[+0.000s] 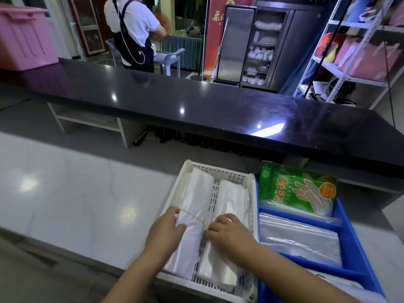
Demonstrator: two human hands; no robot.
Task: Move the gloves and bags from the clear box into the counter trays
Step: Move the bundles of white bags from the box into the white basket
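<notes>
Left grip [167, 226] clasps bag bundle [194, 200] by its left edge | right grip [227, 231] pinches its right edge at rubber band [192, 216] | bundle lies in white tray [218, 169], left lane | best: settle it flat beside second bundle [229, 200], then release

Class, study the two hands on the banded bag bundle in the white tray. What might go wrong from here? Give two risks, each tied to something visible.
1. The rubber band sits skewed across the left bundle, which the left hand grips while the right hand works at the band. It may snap or slip off, letting the bags fan out.
2. The glove packet stands propped over the blue tray's far rim; a knock might tip it out.
</notes>
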